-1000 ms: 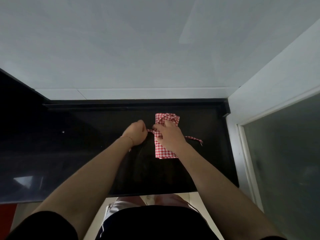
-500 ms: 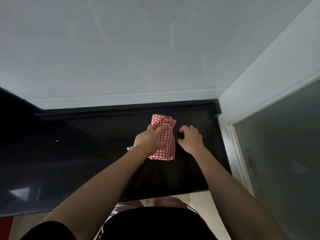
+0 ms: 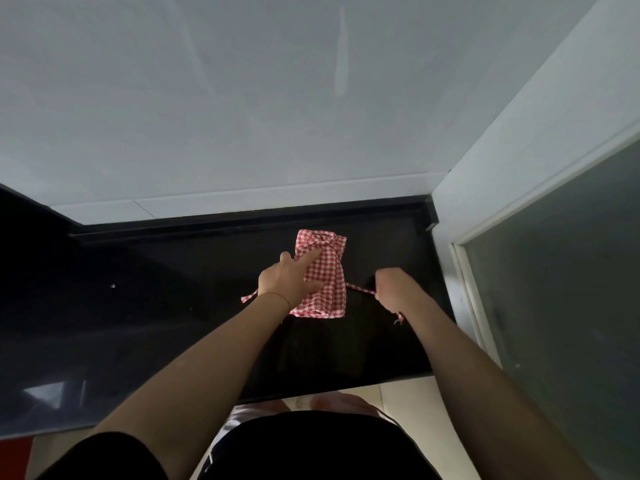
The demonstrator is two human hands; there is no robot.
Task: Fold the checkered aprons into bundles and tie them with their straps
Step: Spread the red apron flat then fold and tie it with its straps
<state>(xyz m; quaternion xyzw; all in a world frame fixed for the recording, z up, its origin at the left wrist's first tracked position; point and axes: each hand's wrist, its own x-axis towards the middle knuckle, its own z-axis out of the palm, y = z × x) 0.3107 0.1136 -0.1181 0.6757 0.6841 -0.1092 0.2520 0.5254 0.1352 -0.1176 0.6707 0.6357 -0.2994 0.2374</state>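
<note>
A red and white checkered apron [image 3: 329,271] lies folded into a small upright bundle on the black countertop [image 3: 156,306], near the back wall. My left hand [image 3: 289,280] presses on its left side with fingers stretched out flat. My right hand [image 3: 393,287] is to the right of the bundle, fist curled round a thin checkered strap [image 3: 360,289] that runs taut from the bundle's right edge; the strap's end dangles below my wrist. Another strap end [image 3: 249,297] sticks out to the left under my left wrist.
A pale wall rises behind the counter. A white frame with a dark glass panel [image 3: 561,271] bounds the counter on the right. The counter's front edge [image 3: 329,389] lies close to my body, with light floor below it.
My right hand has left the bundle and moved right, taking hold of the strap and drawing it out. My left hand has moved from the strap onto the bundle and now presses it flat.
</note>
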